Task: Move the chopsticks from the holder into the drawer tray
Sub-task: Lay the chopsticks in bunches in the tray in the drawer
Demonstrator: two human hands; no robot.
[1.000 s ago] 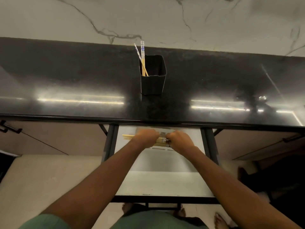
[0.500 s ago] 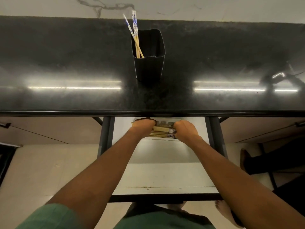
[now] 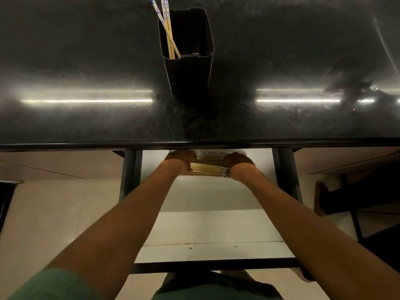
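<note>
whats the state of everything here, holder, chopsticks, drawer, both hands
holder: upright on the black counter, not yet empty
loose chopsticks: standing in the holder, leaning into its left corner
drawer: pulled open under the counter
bundle of chopsticks: level across the back of the drawer, held at both ends
left hand: grips the bundle's left end
right hand: grips the bundle's right end

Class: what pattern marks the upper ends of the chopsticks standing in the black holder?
White with blue markings, on pale wooden chopsticks; head view.
</note>
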